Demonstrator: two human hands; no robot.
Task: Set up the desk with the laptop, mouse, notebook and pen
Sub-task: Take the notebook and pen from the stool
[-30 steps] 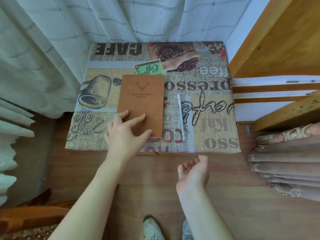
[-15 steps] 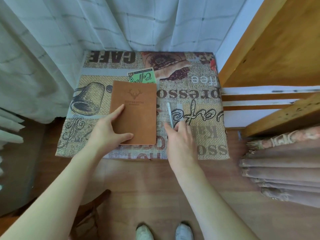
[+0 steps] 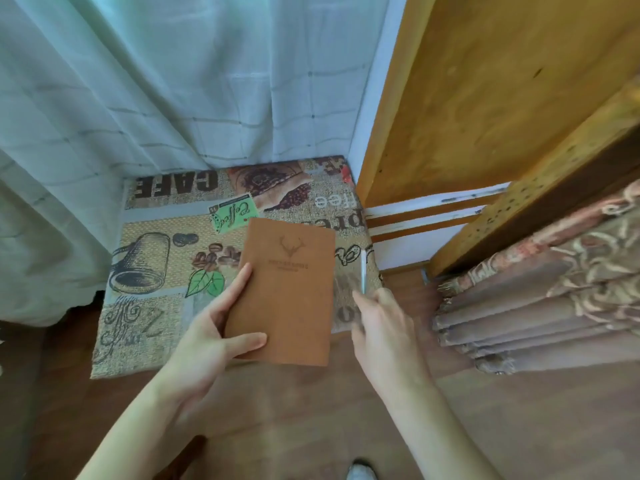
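Observation:
A brown notebook (image 3: 289, 289) with a deer-head emblem is lifted above the coffee-print cushion (image 3: 156, 265), tilted, its near edge over the floor. My left hand (image 3: 211, 337) grips its lower left corner, thumb on the cover. A slim white pen (image 3: 363, 271) sticks up from my right hand (image 3: 384, 327), which is closed on its lower end just right of the notebook. No laptop or mouse is in view.
A white checked curtain (image 3: 173, 91) hangs behind and left of the cushion. A yellow wooden frame (image 3: 485, 98) rises at the right, with a folded patterned drape (image 3: 540, 292) below it. Wooden floor (image 3: 311, 427) lies under my arms; a shoe tip (image 3: 360, 472) shows at the bottom.
My left hand has lifted the notebook off the cushion and carried it right and toward me. My right hand closed on the pen and raised it. The view tilted upward.

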